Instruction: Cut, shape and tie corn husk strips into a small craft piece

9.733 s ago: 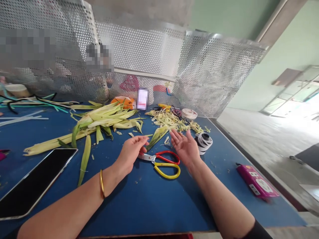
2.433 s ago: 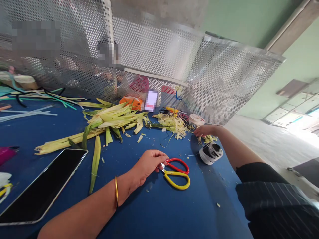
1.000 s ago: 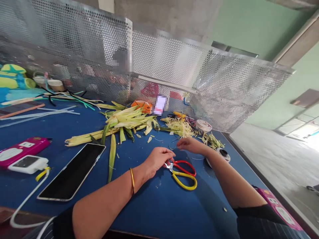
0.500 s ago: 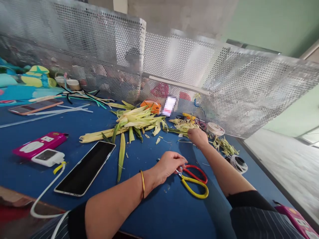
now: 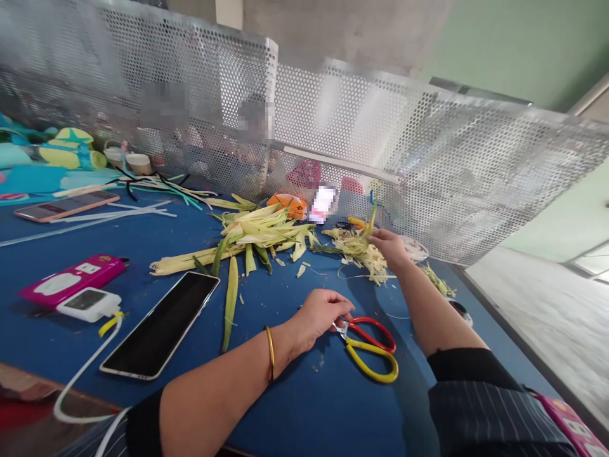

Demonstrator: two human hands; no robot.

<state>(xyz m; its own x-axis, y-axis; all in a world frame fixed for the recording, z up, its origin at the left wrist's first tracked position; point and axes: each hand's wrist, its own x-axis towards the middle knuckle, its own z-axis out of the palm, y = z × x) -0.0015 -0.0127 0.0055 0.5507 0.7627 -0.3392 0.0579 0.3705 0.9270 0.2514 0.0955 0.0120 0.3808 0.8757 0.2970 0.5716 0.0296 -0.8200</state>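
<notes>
My left hand (image 5: 320,315) rests on the blue table (image 5: 304,406), fingers curled in a pinch just left of the scissors (image 5: 368,346), which have one red and one yellow handle. What the fingers hold is hidden. My right hand (image 5: 389,246) reaches to the back of the table and grips a clump of pale yellow-green leaf shreds (image 5: 360,251), lifting it a little. A bundle of long green and yellow leaves (image 5: 238,238) lies left of that clump.
A black tablet (image 5: 162,324) lies at the left front, with a white power bank (image 5: 90,303) and a pink case (image 5: 71,279) beyond it. A perforated metal screen (image 5: 333,127) walls the back. A spool (image 5: 459,310) sits behind my right arm; the table edge runs at right.
My right hand, which was at the spool on the right, has moved left to the shred pile, closed on it and raised it. My left hand stays by the scissors.
</notes>
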